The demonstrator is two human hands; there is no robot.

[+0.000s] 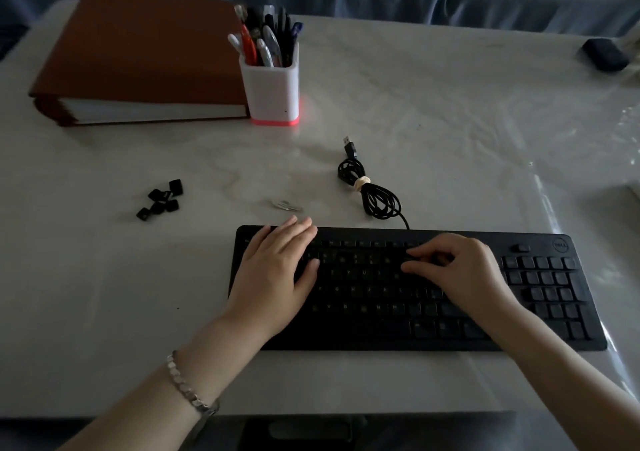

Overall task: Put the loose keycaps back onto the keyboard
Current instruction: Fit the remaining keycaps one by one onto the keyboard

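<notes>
The black keyboard [367, 298] lies on the white desk [450, 121] near its front edge, to the right of centre. The left hand [277, 274] lies flat on the keyboard's left end, fingers straight and close together, reaching to its back edge. It holds nothing. A bracelet [188, 386] sits on that wrist.

The right hand [464, 270] is over the middle of the keyboard with its fingers curled, fingertips [412, 252] and thumb down on the upper key rows. The light is dim, so I cannot tell whether a keycap is pinched between them.

The loose keycaps [161, 199] — a small black cluster — lie on the desk well to the left of the keyboard and a little behind it, apart from both hands.

The keyboard's cable [379, 197] is coiled and tied just behind its back edge, the plug pointing away. A small metal object [285, 205] lies just behind the left fingertips — too blurred to name. Further back stand a white pen cup [273, 86] and, touching its left side, a thick brown binder [138, 55]. A dark object [604, 53] sits at the far right corner.
</notes>
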